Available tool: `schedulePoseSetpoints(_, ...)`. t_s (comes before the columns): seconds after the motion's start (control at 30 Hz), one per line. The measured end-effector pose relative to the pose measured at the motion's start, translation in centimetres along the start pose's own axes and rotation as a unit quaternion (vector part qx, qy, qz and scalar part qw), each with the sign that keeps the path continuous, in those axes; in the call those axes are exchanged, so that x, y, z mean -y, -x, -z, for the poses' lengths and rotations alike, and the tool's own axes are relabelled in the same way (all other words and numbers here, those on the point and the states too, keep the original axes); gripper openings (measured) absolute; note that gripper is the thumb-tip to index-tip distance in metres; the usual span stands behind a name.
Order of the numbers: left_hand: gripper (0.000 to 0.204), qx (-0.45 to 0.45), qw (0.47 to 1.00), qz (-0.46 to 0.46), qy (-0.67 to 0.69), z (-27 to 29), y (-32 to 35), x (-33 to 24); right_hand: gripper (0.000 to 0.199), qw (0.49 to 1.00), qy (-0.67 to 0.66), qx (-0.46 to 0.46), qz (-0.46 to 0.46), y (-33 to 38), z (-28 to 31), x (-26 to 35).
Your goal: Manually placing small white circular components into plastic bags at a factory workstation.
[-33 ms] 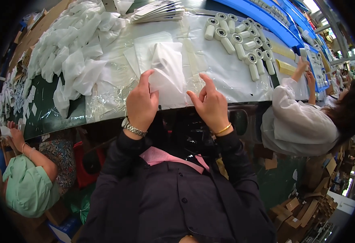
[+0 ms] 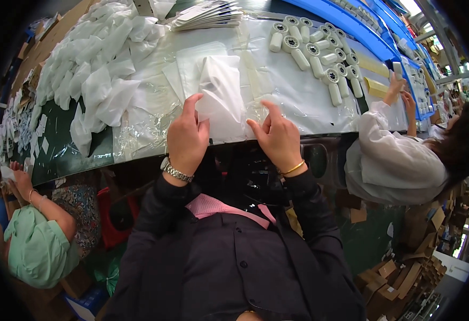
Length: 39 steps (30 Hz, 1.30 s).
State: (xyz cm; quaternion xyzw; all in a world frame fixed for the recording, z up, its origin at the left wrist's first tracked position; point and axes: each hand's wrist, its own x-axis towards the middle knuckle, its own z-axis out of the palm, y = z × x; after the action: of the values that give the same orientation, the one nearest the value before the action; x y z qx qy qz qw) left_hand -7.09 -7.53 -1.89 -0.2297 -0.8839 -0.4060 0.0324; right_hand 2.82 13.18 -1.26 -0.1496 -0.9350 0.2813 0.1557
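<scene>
A white translucent plastic bag (image 2: 221, 91) lies flat in front of me at the table's near edge. A few thinner clear bags (image 2: 185, 67) are under and beside it. My left hand (image 2: 187, 136) is at the bag's left edge, index finger stretched out and thumb apart, seeming to touch the edge without gripping. Right of the bag hovers my right hand (image 2: 278, 136), with thumb and index finger spread and nothing between them. Its other fingers are curled.
A heap of filled white bags (image 2: 98, 69) covers the table's left. Stacked printed sheets (image 2: 207, 15) lie at the back. Several white cylindrical parts with round heads (image 2: 314, 53) stand right, before blue trays (image 2: 347, 21). Co-workers sit at left (image 2: 39, 235) and right (image 2: 395, 155).
</scene>
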Motion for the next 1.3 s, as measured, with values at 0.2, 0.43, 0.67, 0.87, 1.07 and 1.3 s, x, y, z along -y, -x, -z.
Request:
schedulePoseSetpoints(0.2, 0.053, 0.018, 0.975, 0.077, 0.209, 0.5, 1.5, 1.2, 0.017, 0.994, -0.110, -0.022, 0.001, 2.0, 3.2, -3.4)
schedulePoseSetpoints(0.43, 0.051, 0.050, 0.948, 0.097, 0.300, 0.7, 3.2, 1.3, 0.020, 0.992, -0.017, -0.114, 0.052, 1.7, 5.1, -4.1)
schedulePoseSetpoints(0.67, 0.052, 0.051, 0.941, 0.106, 0.316, 1.3, 3.6, 1.0, 0.028, 0.978, -0.168, -0.014, 0.126, -1.3, -2.5, -1.9)
schedulePoseSetpoints(0.87, 0.049, 0.093, 0.921, 0.171, 0.336, 3.5, 4.6, 2.1, 0.011, 0.999, -0.052, -0.005, -0.014, 4.8, 5.9, -8.9)
schedulePoseSetpoints(1.07, 0.048, 0.145, 0.894, 0.186, 0.380, 3.0, 3.9, 1.6, 0.022, 0.981, -0.123, -0.076, -0.128, 6.2, 6.4, -2.4)
schedulePoseSetpoints(1.3, 0.053, 0.119, 0.893, 0.216, 0.377, 2.2, 4.2, 2.5, 0.036, 0.968, -0.245, 0.050, -0.035, 3.4, -3.2, 1.8)
